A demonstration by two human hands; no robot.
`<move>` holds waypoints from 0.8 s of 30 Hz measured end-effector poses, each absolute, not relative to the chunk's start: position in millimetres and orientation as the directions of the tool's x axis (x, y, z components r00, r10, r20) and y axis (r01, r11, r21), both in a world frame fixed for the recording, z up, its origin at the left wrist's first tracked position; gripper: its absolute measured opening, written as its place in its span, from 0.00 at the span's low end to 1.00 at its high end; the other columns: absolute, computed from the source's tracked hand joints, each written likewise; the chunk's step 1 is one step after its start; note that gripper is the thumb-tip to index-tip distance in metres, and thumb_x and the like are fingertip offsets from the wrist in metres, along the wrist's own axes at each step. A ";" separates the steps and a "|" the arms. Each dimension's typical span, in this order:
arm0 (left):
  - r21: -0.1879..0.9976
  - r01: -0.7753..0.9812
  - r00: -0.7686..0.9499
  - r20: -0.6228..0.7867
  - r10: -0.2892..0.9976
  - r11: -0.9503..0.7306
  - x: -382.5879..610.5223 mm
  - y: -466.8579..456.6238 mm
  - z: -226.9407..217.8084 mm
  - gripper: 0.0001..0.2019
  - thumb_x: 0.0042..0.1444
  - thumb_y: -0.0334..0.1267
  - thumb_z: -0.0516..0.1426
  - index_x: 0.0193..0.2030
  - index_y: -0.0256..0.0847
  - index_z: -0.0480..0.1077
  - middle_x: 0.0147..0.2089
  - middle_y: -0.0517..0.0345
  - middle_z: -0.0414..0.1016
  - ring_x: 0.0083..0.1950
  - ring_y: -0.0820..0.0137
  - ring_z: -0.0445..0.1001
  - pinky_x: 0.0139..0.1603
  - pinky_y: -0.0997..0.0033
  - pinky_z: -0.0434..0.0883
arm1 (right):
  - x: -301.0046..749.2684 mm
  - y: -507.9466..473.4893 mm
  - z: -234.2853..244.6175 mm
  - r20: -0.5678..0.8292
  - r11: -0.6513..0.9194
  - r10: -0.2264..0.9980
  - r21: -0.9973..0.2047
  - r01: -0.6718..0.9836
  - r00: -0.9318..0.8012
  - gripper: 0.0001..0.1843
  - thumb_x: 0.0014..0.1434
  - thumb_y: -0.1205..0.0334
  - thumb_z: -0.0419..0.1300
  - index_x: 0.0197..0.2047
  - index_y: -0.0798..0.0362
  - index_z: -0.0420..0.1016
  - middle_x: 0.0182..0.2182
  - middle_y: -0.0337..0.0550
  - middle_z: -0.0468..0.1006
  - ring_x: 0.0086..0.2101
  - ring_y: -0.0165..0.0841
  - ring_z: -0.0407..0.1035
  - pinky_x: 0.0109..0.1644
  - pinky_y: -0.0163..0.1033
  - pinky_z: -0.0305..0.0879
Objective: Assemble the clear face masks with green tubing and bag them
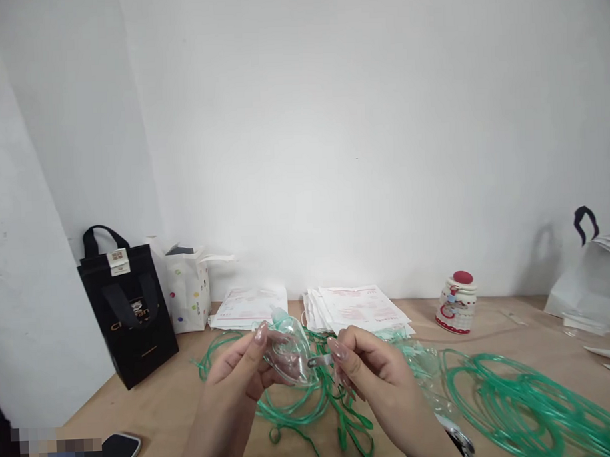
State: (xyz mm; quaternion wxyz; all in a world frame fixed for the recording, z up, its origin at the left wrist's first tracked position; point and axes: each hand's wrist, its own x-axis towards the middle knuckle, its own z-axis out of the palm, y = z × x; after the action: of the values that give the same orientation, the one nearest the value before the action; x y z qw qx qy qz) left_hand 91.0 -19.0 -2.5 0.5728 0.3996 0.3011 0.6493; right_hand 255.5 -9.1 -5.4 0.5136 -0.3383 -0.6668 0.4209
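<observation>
My left hand holds a clear oxygen mask with a pale green connector, pinched at its edge between thumb and fingers. At the mask's right side, my right hand pinches a small metal nose strip with a hole in its free end. The strip's tip reaches the mask; whether it is attached I cannot tell. Beneath both hands lie green elastic straps and a loop of green tubing. More clear masks lie behind my right hand, partly hidden by it.
Two stacks of white printed packets, left and right, lie by the wall. Coiled green tubing spreads at right, near a red-topped bottle. At left stand a black bag and a white bag; a phone lies nearer.
</observation>
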 end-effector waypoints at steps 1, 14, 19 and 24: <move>0.836 -0.531 -0.005 0.164 0.986 -0.142 90.9 -19.7 -1.6 0.13 0.47 0.44 0.61 0.26 0.33 0.76 0.23 0.52 0.75 0.24 0.70 0.72 0.26 0.73 0.70 | 255.6 -9.7 -4.6 0.393 0.410 0.886 -0.912 0.022 -0.246 0.20 0.56 0.47 0.53 0.22 0.52 0.58 0.17 0.31 0.57 0.19 0.25 0.48 0.22 0.32 0.46; 0.671 -0.740 0.045 0.100 0.994 -0.033 84.8 -21.3 -2.9 0.05 0.50 0.35 0.60 0.27 0.37 0.74 0.32 0.57 0.74 0.35 0.71 0.72 0.38 0.71 0.73 | 253.3 -14.3 -3.7 0.388 0.361 0.869 -0.922 -0.140 -0.307 0.19 0.57 0.49 0.54 0.22 0.52 0.59 0.17 0.32 0.60 0.18 0.23 0.52 0.20 0.31 0.48; 0.667 -0.745 0.096 0.125 0.988 -0.012 84.2 -21.2 -4.9 0.05 0.50 0.34 0.59 0.27 0.37 0.75 0.30 0.57 0.74 0.34 0.71 0.72 0.38 0.71 0.73 | 251.5 -17.9 -3.6 0.358 0.324 0.869 -0.934 -0.152 -0.343 0.20 0.56 0.48 0.55 0.22 0.53 0.60 0.17 0.32 0.61 0.17 0.23 0.52 0.19 0.30 0.48; 0.642 -0.766 0.141 0.121 0.983 0.031 83.6 -21.3 -3.2 0.02 0.49 0.31 0.60 0.28 0.36 0.75 0.30 0.57 0.75 0.33 0.73 0.72 0.37 0.75 0.73 | 249.1 -19.0 -3.4 0.329 0.261 0.874 -0.939 -0.226 -0.358 0.20 0.54 0.48 0.57 0.21 0.53 0.59 0.16 0.31 0.59 0.16 0.21 0.50 0.18 0.29 0.45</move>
State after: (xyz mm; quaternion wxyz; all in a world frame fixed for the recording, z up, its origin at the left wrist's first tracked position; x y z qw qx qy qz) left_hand 83.6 -21.3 -3.2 0.6944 0.2972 0.1823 0.6295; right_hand 249.1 -19.0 -3.4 0.5018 -0.2635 -0.6152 0.5479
